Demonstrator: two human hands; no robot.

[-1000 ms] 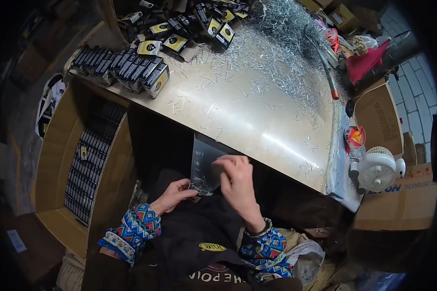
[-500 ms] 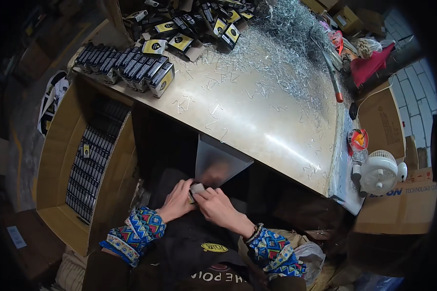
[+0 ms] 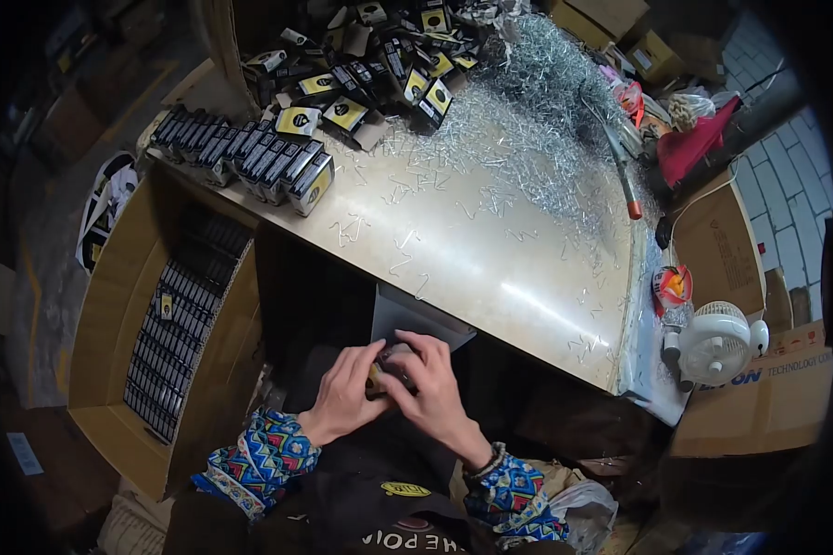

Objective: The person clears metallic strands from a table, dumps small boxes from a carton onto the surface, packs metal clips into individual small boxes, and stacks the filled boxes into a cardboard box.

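Our left hand (image 3: 347, 390) and right hand (image 3: 432, 393) grip a small carton (image 3: 374, 378) in front of the table (image 3: 491, 268)

We hold it from opposite sides, fingers bent around it, just on our side of the grey panel (image 3: 412, 314). To handle it well, we should probably steady it with the left and press lightly with the right, since thin card likely creases. A yellow patch shows beside the left fingers; with most of the carton covered, we cannot tell where its ends point or how its long axis lies
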